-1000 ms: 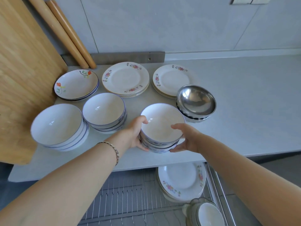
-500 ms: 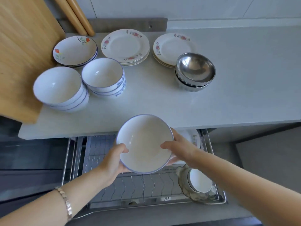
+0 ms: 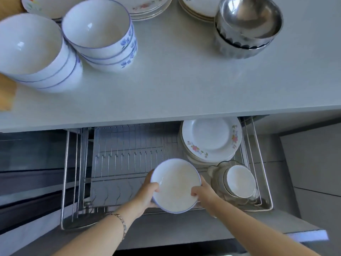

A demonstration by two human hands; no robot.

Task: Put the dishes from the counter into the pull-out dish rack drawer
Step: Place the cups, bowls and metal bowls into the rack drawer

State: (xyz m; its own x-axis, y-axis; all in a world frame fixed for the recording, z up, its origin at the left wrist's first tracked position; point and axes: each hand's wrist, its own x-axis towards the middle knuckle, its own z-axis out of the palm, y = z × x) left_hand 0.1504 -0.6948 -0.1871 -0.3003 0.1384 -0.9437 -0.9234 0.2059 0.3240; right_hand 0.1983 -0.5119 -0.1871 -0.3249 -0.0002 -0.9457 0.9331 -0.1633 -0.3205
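Observation:
I hold a stack of white bowls with blue rims (image 3: 175,185) low over the front of the pull-out wire dish rack drawer (image 3: 118,157). My left hand (image 3: 147,193) grips the stack's left side, thumb over the rim. My right hand (image 3: 204,194) grips its right side the same way. Whether the stack touches the rack wires is hidden by the bowls. On the counter (image 3: 184,85) above stand two more white bowl stacks (image 3: 97,32) (image 3: 33,52), a stack of steel bowls (image 3: 247,24) and flowered plates (image 3: 147,6).
Inside the drawer, a stack of flowered plates (image 3: 212,139) lies at the back right and small cups on glass saucers (image 3: 238,182) sit at the front right, close to my right hand. The rack's left half shows bare wire slots. A wooden board edge (image 3: 5,95) is at far left.
The bowl stack was lifted off the counter, carried down past the counter edge and now sits low in the drawer's front. My view has tilted down and closer.

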